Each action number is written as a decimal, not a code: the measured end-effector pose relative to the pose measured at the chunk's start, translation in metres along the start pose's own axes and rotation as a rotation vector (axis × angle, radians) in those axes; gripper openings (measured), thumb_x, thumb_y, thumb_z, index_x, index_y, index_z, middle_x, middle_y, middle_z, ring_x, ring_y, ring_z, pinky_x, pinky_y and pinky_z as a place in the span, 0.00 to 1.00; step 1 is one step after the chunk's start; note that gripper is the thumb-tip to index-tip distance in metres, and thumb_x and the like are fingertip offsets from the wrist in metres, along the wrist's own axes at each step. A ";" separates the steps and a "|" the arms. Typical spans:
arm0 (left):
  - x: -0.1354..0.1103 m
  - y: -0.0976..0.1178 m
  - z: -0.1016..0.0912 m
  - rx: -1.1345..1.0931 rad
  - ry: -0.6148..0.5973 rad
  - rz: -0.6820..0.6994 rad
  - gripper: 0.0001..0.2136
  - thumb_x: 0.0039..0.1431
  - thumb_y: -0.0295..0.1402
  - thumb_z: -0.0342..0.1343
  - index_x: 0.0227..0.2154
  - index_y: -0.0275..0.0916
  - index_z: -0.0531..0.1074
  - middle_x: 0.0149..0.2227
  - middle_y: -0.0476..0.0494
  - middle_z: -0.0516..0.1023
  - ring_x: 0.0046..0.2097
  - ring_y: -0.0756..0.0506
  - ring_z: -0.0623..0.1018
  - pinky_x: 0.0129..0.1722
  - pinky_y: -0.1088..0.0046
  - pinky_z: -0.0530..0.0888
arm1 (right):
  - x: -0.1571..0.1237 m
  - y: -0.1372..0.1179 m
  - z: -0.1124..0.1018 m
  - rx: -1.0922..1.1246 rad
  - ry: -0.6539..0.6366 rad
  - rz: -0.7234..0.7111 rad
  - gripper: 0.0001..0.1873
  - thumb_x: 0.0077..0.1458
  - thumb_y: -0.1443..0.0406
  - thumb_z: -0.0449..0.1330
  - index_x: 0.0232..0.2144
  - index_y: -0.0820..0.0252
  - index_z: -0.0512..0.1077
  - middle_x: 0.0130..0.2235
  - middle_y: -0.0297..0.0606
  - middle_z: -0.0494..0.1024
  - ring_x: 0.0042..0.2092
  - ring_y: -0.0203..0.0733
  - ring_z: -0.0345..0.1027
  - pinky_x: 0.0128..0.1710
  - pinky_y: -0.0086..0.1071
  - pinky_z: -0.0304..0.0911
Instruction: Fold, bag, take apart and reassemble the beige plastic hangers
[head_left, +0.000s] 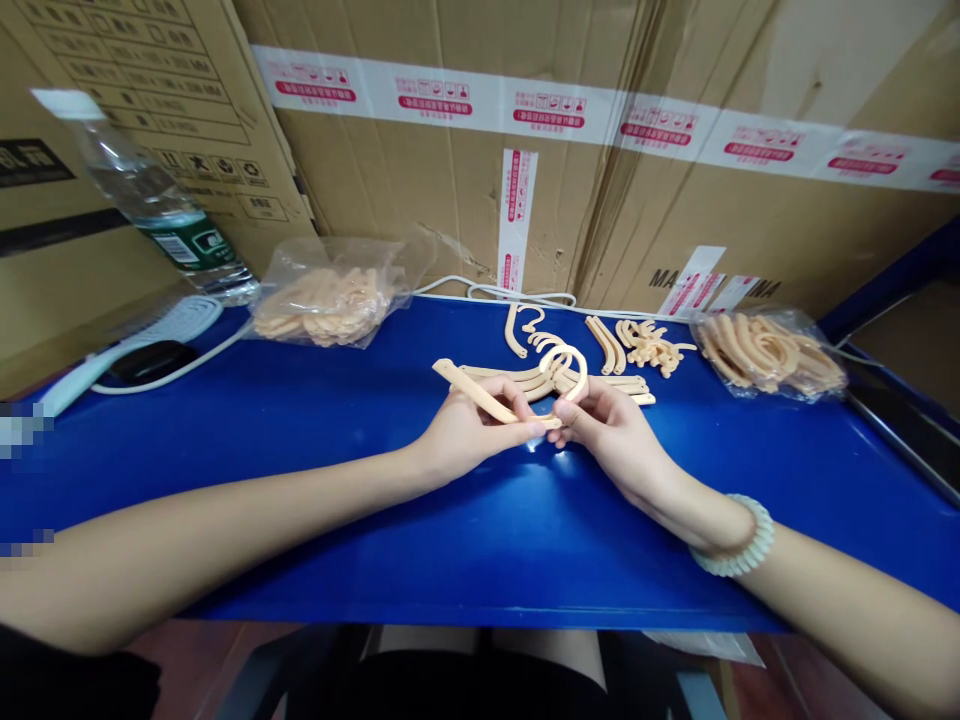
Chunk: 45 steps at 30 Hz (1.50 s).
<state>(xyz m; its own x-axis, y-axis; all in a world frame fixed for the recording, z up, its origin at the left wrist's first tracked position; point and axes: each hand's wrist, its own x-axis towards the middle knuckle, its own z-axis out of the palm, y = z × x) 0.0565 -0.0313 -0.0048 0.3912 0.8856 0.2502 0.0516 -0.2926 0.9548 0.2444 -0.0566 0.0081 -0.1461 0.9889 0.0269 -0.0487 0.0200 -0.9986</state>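
Observation:
Over the middle of the blue table, my left hand (484,425) is closed on a long, beige plastic hanger arm (474,392), which slants up to the left. Thumb and fingers of my right hand (611,425) pinch a curved, beige hanger hook (576,362). Between both hands the lower ends of the two pieces meet; fingers hide whether they are joined. Just behind my hands lie several more hanger arms (619,384). Farther back are curved loose pieces (514,330), a pair of short curved strips (604,345) and a heap of small hooks (652,348).
Clear bags of beige pieces lie at left (330,305) and right (769,352). A water bottle (161,205), a hairbrush (169,325) and a black oval object (150,362) stand or lie at left. A white cable (517,290) runs before cardboard boxes (420,150). A dark flat device (911,435) lies right.

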 end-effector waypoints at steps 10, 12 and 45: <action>0.003 -0.002 0.001 -0.256 0.053 -0.088 0.15 0.45 0.30 0.71 0.32 0.37 0.70 0.31 0.50 0.78 0.33 0.50 0.78 0.36 0.74 0.75 | 0.002 -0.006 -0.001 -0.161 -0.035 -0.171 0.17 0.51 0.53 0.71 0.26 0.56 0.72 0.29 0.34 0.76 0.31 0.40 0.70 0.35 0.35 0.70; 0.004 -0.004 0.002 -0.307 0.056 -0.088 0.16 0.44 0.28 0.71 0.35 0.37 0.70 0.33 0.49 0.79 0.37 0.48 0.80 0.42 0.71 0.77 | 0.002 -0.006 -0.001 -0.206 -0.038 -0.188 0.15 0.51 0.55 0.71 0.24 0.57 0.72 0.31 0.35 0.77 0.34 0.40 0.70 0.37 0.35 0.69; 0.001 -0.003 0.005 -0.360 0.086 -0.190 0.20 0.44 0.28 0.73 0.38 0.35 0.71 0.32 0.49 0.82 0.34 0.48 0.84 0.41 0.71 0.79 | 0.076 -0.011 -0.114 -1.242 -0.103 -0.595 0.08 0.56 0.71 0.61 0.34 0.62 0.81 0.37 0.45 0.74 0.41 0.49 0.68 0.45 0.41 0.63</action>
<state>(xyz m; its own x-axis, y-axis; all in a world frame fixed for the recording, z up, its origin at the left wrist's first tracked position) 0.0608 -0.0314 -0.0082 0.3267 0.9431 0.0623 -0.2149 0.0100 0.9766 0.3468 0.0354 0.0162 -0.4881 0.7712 0.4088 0.7678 0.6021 -0.2192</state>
